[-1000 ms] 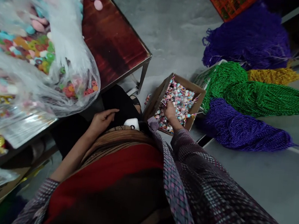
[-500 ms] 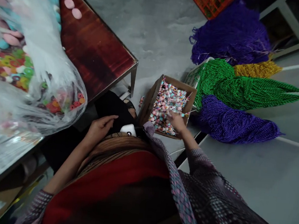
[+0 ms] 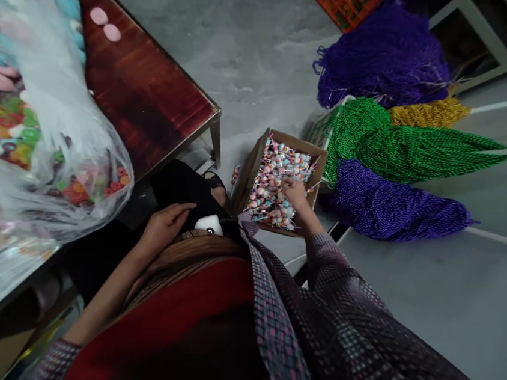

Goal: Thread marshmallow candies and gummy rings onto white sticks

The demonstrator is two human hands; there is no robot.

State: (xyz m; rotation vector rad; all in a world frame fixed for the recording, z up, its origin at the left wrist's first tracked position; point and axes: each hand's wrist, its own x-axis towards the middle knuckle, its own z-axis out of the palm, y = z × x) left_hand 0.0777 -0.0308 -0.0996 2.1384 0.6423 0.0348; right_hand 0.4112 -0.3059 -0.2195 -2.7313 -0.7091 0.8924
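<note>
Reaches with the right hand (image 3: 295, 192) into the opening of a cardboard box (image 3: 247, 171), fingers bent together over the small colourful sticks (image 3: 279, 162) heaped below and around them; cannot tell whether pinching any. Rests the left hand (image 3: 164, 227) by the lap, fingers loosely bent and close together, just left of a white device (image 3: 209, 224). Shows green strands (image 3: 421, 150) right of the right fingers, a counter (image 3: 147, 76) ahead of the left fingers.

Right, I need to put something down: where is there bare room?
The red table has a bare stretch between the plastic bag, two pink pieces and its near corner. Grey floor lies open between table and orange crate. The carton is crowded, with the right hand among colourful pieces; green strands crowd beside it.
</note>
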